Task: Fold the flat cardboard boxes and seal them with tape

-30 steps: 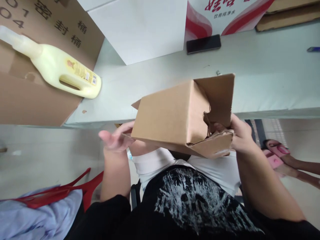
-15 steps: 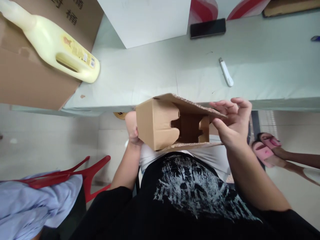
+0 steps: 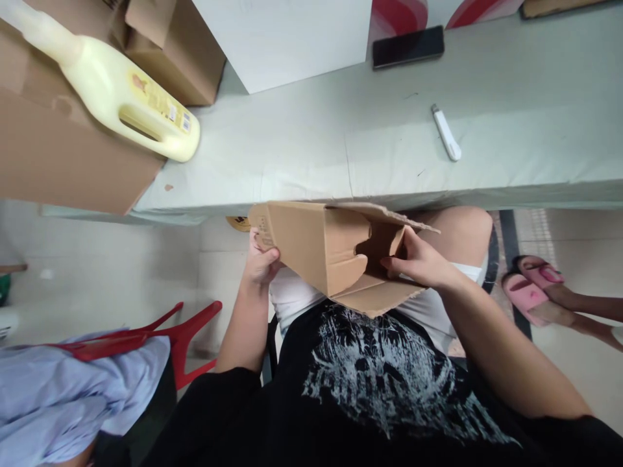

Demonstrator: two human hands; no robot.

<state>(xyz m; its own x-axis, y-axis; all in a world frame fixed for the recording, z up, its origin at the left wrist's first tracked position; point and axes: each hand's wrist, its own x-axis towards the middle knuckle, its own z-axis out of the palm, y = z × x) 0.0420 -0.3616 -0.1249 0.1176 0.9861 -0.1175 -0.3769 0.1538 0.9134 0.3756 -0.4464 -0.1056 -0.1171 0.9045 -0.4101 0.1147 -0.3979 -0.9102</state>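
Observation:
A brown cardboard box [image 3: 299,243] is held above my lap, tilted, its open end turned to the right and up. Two notched flaps are folded inward at that end, and two long flaps spread apart. At the box's left, lower end, my left hand [image 3: 263,263] grips the cardboard, thumb on the near side and fingers partly hidden behind. My right hand [image 3: 418,259] pinches the right inner flap at the opening, thumb and fingers curled around its edge. The inside of the box is dark; I cannot make out anything in it.
On the cloth-covered table [image 3: 302,149] lie a white utility knife [image 3: 446,133] and a black phone [image 3: 409,47]. A yellow bottle [image 3: 126,97] stands at the left beside cardboard boxes [image 3: 175,52]. A person in blue sits on a red chair [image 3: 182,340]; another's pink slippers [image 3: 525,298] are at right.
The box has tilted and shifted right and slightly down, showing more of its side. My right hand has moved from the upper long flap to the inner flap. Another brown box shows behind the bottle.

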